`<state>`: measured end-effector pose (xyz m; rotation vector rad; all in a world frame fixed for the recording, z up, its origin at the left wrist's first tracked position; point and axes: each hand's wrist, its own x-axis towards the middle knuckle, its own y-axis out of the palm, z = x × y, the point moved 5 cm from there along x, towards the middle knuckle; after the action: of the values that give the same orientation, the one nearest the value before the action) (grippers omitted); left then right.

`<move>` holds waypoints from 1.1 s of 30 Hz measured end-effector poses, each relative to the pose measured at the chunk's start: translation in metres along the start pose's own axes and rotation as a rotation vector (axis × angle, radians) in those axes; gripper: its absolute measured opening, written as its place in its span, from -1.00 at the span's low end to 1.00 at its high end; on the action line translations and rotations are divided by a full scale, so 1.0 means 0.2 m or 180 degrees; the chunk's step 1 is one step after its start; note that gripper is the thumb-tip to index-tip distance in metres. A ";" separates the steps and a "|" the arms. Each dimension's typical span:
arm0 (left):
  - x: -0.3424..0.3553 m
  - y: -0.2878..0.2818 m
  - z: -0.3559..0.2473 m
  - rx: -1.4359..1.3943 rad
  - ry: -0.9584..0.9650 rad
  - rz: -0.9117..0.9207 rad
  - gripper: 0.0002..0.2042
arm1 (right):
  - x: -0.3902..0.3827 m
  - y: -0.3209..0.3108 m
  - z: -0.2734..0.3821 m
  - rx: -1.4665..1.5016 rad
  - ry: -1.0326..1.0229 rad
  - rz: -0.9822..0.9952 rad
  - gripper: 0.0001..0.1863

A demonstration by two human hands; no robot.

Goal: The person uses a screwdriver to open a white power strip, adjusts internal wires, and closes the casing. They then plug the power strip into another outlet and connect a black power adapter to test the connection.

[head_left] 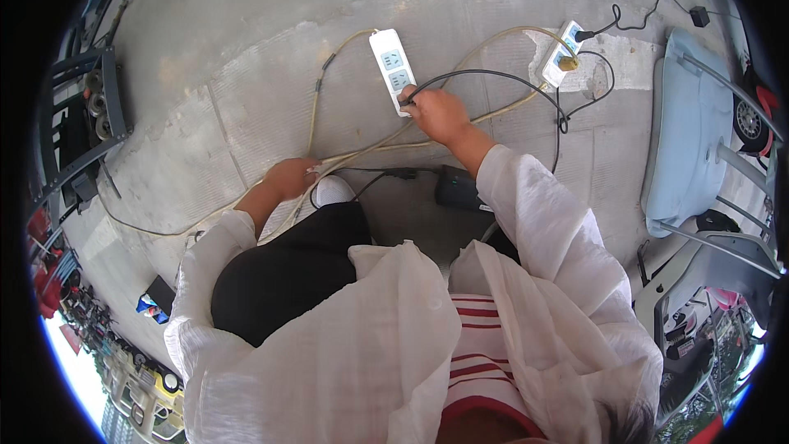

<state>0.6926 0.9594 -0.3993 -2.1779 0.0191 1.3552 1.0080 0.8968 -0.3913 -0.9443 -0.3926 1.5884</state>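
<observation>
A white power strip (389,64) with pale blue sockets lies on the floor ahead of me. My right hand (440,116) is closed round a black plug (405,101) at the strip's near end; whether its pins sit in the socket is hidden. From that plug a black cord (485,73) arches right toward a second white power strip (561,57), which has a black plug and a yellowish plug (568,63) in it. Lower left, my left hand (291,178) has its fingers closed at the yellowish cables (362,152) crossing the floor.
A black power adapter (460,188) lies by my feet, near my white shoe (333,190). To the right stands a light blue chair (694,136). A dark metal frame (111,103) is at the left. A small black adapter (699,16) lies far right.
</observation>
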 end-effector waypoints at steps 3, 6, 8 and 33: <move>-0.01 0.03 0.01 -0.0102 0.0036 -0.0019 -0.63 | 0.00 -0.01 0.01 -0.0019 0.0031 0.0044 -0.80; -0.02 -0.05 -0.07 0.0278 0.0187 0.0018 -0.64 | -0.01 -0.02 0.03 0.0045 0.0105 -0.0001 -0.80; -0.01 -0.15 -0.20 0.0716 0.0655 -0.0322 -0.63 | -0.01 0.01 0.00 0.0194 0.0103 -0.0188 -0.80; 0.43 -0.36 -0.83 0.2882 0.1374 -0.0146 -0.47 | -0.02 -0.02 0.10 0.0746 0.0157 -0.0647 -0.86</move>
<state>0.8926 0.9659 -0.3837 -1.6037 0.6156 0.6144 0.9955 0.8994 -0.3749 -0.7381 -0.2527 1.3887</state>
